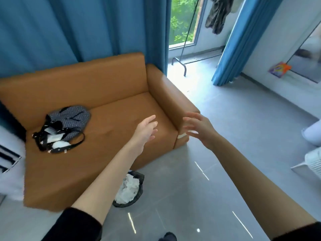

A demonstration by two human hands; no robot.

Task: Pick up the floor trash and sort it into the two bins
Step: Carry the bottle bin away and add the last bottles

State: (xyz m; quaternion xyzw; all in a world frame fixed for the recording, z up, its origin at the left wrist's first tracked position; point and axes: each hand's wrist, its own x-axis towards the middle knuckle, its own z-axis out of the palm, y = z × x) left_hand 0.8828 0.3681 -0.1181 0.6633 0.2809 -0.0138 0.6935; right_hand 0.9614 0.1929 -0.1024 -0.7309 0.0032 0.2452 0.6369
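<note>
Both arms reached straight forward from the bottom of the view, bare from the black sleeves (pixel 78 225) to the wrists. The left hand (pixel 145 130) hung over the seat of the brown sofa (pixel 107 94), its fingers loose and nearly straight, pointing away from the body and holding nothing. The right hand (pixel 199 127) was level with it, in front of the end of the sofa's armrest, with its fingers spread wide and pointing toward the left hand; it too held nothing. A clear gap lay between the two hands, and neither touched the sofa so far as could be seen.

Beneath the left forearm, on the grey floor (pixel 243 136) just beside the front of the sofa, stood a bin (pixel 139 176) with a black liner, full of crumpled white paper (pixel 128 188). A colourful packet (pixel 279 69) lay well apart from both hands, at the foot of the far wall on the right. A dotted grey bag (pixel 69 119) with black straps rested on the sofa seat to the left.
</note>
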